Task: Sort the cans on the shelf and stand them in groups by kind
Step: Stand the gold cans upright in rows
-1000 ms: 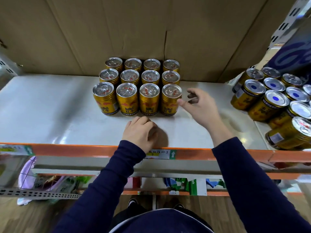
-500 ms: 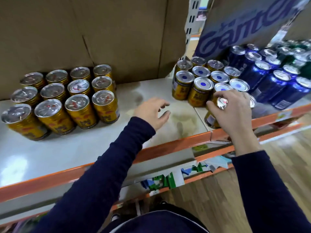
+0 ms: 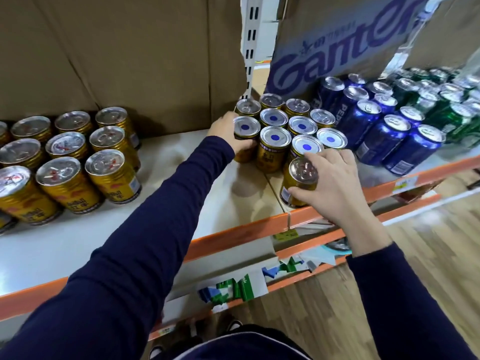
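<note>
1. Since half a second back, the left hand [image 3: 224,129] was moved off the bare shelf [image 3: 187,201] and across to the mixed cluster. The right hand [image 3: 335,183] was kept on the same can at the front edge.
2. Head view, left: left fingers were seen wrapped round a blue-dot can [image 3: 246,128] at the cluster's left corner, thumb behind it. Can was upright and apparently not lifted yet.
3. Head view, right: right fingers were curled over the lid of a pull-tab can [image 3: 303,170], thumb pressed to its side. It stood just behind the orange rail [image 3: 379,189], right against the other blue-dot cans [image 3: 275,137].
4. Head view, surroundings: a sorted block [image 3: 104,162] of gold pull-tab cans was seen in tidy rows at far left, well apart from the cluster. Blue cans [image 3: 389,136] and green cans [image 3: 457,113] were stood to the right, below a printed carton [image 3: 337,48].
5. Step judged: grip phase of a pick, with pull-tab strays being pulled out of the blue-dot group. More pull-tab lids were noted in the cluster's back row, so the sort was judged unfinished.
6. Next move, as judged: pull-tab can to be lifted straight up clear of its neighbours, carried left and set upright beside the sorted block. Purpose of the left-hand grip could not be determined: steadying or relocating.
</note>
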`<state>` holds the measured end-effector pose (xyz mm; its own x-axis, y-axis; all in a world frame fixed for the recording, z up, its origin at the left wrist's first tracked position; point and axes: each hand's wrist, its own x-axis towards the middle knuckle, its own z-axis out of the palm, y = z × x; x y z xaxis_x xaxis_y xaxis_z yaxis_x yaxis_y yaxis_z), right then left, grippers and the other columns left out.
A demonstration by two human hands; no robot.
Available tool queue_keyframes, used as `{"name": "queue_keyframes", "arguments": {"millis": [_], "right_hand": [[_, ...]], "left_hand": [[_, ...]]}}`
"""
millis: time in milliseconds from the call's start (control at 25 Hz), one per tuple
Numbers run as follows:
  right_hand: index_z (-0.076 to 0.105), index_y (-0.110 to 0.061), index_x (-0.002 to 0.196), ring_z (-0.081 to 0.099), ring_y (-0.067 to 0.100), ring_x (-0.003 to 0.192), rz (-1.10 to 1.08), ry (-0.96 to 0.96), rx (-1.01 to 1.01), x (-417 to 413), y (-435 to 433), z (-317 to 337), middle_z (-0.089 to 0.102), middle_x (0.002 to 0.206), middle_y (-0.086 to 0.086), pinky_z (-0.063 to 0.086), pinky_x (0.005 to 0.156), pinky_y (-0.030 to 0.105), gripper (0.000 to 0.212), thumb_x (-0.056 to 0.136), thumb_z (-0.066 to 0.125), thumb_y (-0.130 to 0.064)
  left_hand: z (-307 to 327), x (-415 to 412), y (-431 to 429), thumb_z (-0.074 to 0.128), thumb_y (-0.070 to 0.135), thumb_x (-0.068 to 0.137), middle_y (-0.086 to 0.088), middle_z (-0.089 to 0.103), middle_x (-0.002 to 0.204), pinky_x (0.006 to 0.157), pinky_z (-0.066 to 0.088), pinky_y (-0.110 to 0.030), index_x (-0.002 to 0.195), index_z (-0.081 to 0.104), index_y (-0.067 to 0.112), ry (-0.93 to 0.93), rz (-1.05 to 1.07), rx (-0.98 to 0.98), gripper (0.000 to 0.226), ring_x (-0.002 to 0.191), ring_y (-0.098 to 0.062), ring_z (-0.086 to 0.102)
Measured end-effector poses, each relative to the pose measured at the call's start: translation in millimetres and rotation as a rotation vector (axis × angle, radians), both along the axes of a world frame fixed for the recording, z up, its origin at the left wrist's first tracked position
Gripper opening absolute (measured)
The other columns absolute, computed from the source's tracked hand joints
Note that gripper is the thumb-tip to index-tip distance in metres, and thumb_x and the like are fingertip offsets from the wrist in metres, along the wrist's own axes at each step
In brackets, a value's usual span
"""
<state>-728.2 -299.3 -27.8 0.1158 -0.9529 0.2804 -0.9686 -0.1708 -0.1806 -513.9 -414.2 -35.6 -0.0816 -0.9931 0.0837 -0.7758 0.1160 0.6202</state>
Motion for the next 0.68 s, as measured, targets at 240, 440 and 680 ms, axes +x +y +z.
{"name": "queue_keyframes", "arguments": {"millis": [240,440,680], "right_hand": [[0.056,-0.012,0.134,0.048,0.025,0.111,0.225,-0.209,0.128,36,-24,4,0.051,0.116,0.005,0.037,0.092,0.030,0.080,0.064,0.085,-0.038],[0.055,-0.013,0.133,0.048,0.017,0.105,0.337,-0.280,0.110,71,-43,-1,0.043,0.108,-0.004,0.034,0.084,0.022,0.080,0.064,0.085,-0.041],[0.054,-0.012,0.134,0.041,0.008,0.109,0.370,-0.369,0.139,82,-50,-13,0.048,0.122,0.003,0.027,0.087,0.014,0.078,0.067,0.084,-0.039]], "left_hand": [[-8,58,52,0.082,0.047,0.062,0.005,0.059,0.101,0.076,0.040,-0.024,0.114,0.054,0.016,0.038,0.136,-0.035,0.066,0.091,-0.014,0.053],[-25,91,104,0.087,0.042,0.056,0.011,0.055,0.101,0.075,0.039,-0.016,0.116,0.051,0.020,0.216,0.257,-0.061,0.073,0.092,-0.008,0.053],[-32,90,118,0.089,0.027,0.055,-0.004,0.057,0.119,0.091,0.045,-0.026,0.124,0.045,0.014,0.168,0.254,0.014,0.083,0.105,-0.014,0.053]]}}
